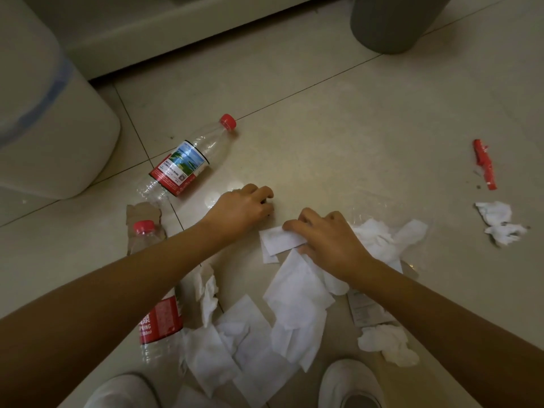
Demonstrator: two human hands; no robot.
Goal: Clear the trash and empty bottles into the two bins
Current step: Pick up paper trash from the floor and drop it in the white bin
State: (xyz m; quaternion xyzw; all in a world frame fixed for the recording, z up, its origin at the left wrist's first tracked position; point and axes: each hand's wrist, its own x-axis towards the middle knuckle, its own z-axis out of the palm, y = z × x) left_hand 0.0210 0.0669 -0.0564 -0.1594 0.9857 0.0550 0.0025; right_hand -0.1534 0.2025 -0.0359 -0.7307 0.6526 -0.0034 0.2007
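Your right hand (326, 240) is pressed down on a small white paper slip (281, 238), fingers curled over its edge as if pinching it up off the floor (338, 128), so call it closing on that slip rather than holding it clear. Your left hand (244, 209) sits just beside it, knuckles up and fingers curled under against the tile; whether it grips anything you cannot tell from this angle. Around and under your right wrist lies a spread of white tissues (294, 301), flat sheets overlapping each other down toward your shoes (350, 384), with a crumpled wad (388, 343) near your right foot and another crumpled tissue (500, 222) well apart to the right. A printed slip (365, 310) lies partly under your right forearm, its text too small to read. Beyond your left hand an empty bottle (185, 163) with a red cap lies on its side; its red label carries a landscape picture but no legible words. A second bottle (156, 290) stands partly hidden by your left forearm, on torn cardboard (141, 213), and its red label shows "PRING" in white letters plus characters you can't make out. A red wrapper (484, 164) lies far right. As for progress, nearly everything is left: both bottles, the wrapper and most tissues are on the floor, and the grey bin (391, 22) at the top and the pale bin (44, 113) at left show no contents from here.
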